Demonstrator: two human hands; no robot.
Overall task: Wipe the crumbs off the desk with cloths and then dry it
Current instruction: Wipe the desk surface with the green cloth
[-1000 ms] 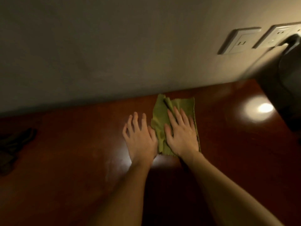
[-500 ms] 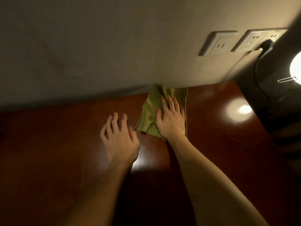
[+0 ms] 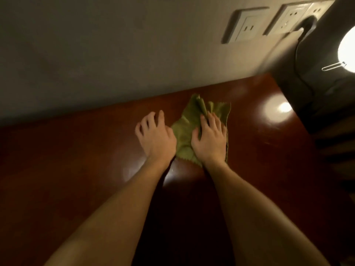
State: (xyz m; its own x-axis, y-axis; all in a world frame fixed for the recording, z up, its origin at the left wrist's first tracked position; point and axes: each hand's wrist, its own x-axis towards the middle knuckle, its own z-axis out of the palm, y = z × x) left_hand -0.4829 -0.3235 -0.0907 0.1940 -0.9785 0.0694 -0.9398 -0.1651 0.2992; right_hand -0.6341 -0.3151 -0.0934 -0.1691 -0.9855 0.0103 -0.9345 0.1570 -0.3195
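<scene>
A green cloth (image 3: 185, 131) lies rumpled on the dark reddish-brown desk (image 3: 76, 169), close to the wall. My right hand (image 3: 210, 140) presses flat on the cloth's right part, fingers spread and bunching a fold at its far end. My left hand (image 3: 155, 137) rests on the bare wood just left of the cloth, fingers apart and slightly curled, its edge touching the cloth's left border. No crumbs can be made out in the dim light.
The wall rises right behind the cloth, with two white sockets (image 3: 244, 25) at upper right, one holding a black plug and cable (image 3: 305, 25). A lit lamp (image 3: 347, 47) glares at the right edge. The desk's right edge (image 3: 299, 120) drops to a dark area.
The cloth has been pulled back from the wall toward me under my right hand and is more bunched. My left hand has moved right, back against the cloth's edge.
</scene>
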